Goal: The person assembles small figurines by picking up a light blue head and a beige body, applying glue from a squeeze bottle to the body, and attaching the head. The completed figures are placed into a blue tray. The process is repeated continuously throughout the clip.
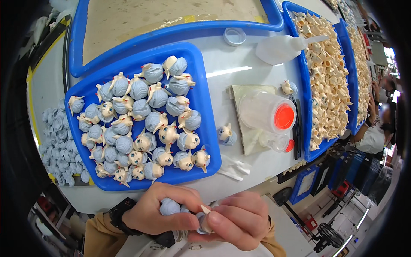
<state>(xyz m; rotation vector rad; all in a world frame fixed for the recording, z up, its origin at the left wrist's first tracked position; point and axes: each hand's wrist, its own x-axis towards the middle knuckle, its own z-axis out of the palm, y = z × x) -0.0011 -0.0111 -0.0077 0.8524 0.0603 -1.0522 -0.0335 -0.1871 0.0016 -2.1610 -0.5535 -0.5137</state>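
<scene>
Left hand [165,210] and right hand [240,217] meet at the near table edge, both closed on one small doll head [205,223]. Right thumb and fingers pinch it by a pointed ear; left fingers curl around its other side. Blue-grey hair piece [170,207] also sits in the left hand's curl; can't tell if it's joined to that head. Just beyond: blue tray [209,111], loosely filled with doll heads [139,88], pale faces with blue-grey hair, lying at mixed angles, some face up. Left of it, a heap of loose blue-grey hair parts [62,141]. Behind, a larger blue-rimmed tray [171,32] with a stained beige bottom and bits of yellow tape. On the right, a long blue tray [302,77] heaped with pale beige hollow parts [327,85]; a second blue tray [352,85] beside it holds similar ones. Between the trays: translucent jar [259,109] with a red-orange round end, and a smaller clear bottle [274,140] with a red end, both over a pale board [252,147]; contents unclear. White squeeze bottle [278,49] with nozzle near the long tray, shallow round cap [234,37] to its left. Two loose heads out of the trays: one [227,135] left of the board, one [289,88] near the jar.
</scene>
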